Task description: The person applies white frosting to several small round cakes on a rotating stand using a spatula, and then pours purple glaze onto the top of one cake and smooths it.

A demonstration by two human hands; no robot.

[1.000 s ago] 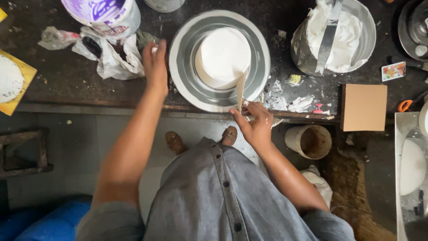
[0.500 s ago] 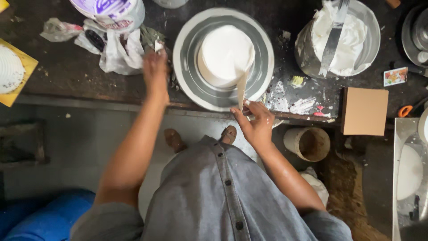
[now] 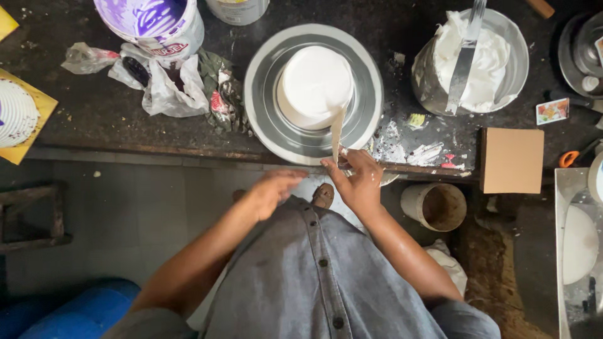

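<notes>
Left hand now off turntable, near right hand.

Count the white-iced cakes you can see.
3: one cake on the turntable beside the right hand, one on the yellow board far left, one at right, partly cut off.

Purple-smeared bucket cut off by top edge.

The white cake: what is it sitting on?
The white cake sits on a round grey turntable on the dark counter. Whether a board lies under it is hidden. The right hand holds a scraper against its side.
</notes>
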